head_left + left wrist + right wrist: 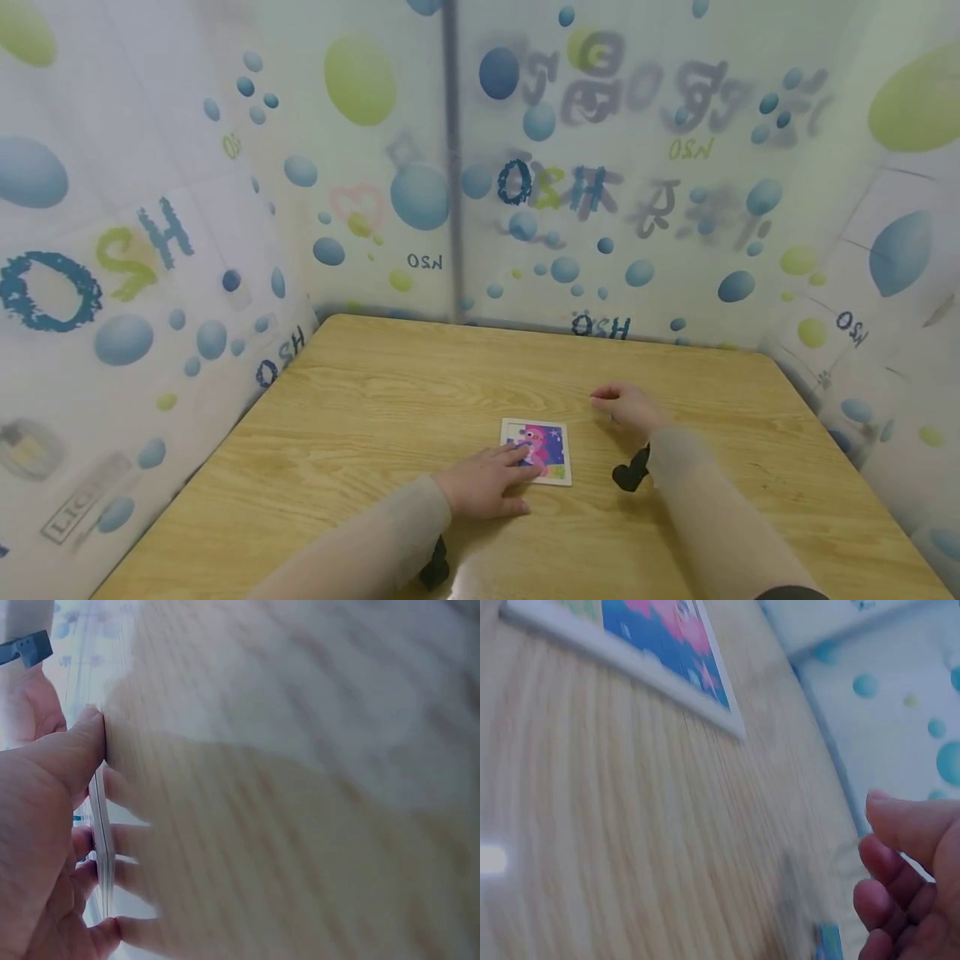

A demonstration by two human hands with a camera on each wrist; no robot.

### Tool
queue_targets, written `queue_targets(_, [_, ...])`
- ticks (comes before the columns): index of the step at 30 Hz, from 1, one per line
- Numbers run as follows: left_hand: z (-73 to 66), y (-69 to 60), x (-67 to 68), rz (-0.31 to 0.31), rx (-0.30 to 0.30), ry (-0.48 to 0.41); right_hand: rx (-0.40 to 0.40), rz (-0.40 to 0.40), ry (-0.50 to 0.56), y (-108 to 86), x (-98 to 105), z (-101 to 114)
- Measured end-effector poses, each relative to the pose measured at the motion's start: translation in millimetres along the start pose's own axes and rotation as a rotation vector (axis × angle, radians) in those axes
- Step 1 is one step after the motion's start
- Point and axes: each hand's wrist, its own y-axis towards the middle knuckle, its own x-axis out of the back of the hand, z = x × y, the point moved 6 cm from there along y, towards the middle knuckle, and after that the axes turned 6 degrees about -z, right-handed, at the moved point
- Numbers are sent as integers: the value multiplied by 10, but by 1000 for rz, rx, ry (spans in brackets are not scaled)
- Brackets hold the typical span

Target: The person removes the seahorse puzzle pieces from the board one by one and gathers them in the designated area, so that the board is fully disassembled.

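A flat, white-framed picture puzzle (557,446) lies on the table, showing a pink sea-creature figure on blue. My left hand (486,483) rests on its left side with fingers spread, their tips over the picture and the thumb at the near edge. In the left wrist view the puzzle's thin edge (105,862) shows beside the fingers. Off to the right, my right hand (628,408) hovers low over the table, fingers loosely bent. A small blue piece (827,941) is by its lower fingers; whether they touch it cannot be made out.
The wood-grain table (405,375) extends around the puzzle on all sides. Pale curtains (375,208) printed with blue and green drops stand close behind the table and along both sides. Black straps with mounts (632,471) hang at the wrists.
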Motion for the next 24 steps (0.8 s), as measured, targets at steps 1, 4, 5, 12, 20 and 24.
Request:
queue_targets(1, [1, 0, 0, 2, 1, -2, -11, 5, 19, 4, -64, 28])
queue_targets(4, [8, 3, -4, 5, 4, -3, -16, 28, 69, -13, -256, 137])
queue_targets(5, [10, 5, -7, 6, 5, -5, -2, 36, 76, -25, -319, 178])
queue_targets(12, [10, 14, -11, 6, -2, -2, 49, 57, 128, -101, -680, 370])
queue_targets(20, [9, 29, -18, -16, -34, 31, 28, 103, 218, -150, -942, 430])
queue_targets(24, [17, 27, -22, -11, -28, 26, 36, 102, 160, -153, -974, 440])
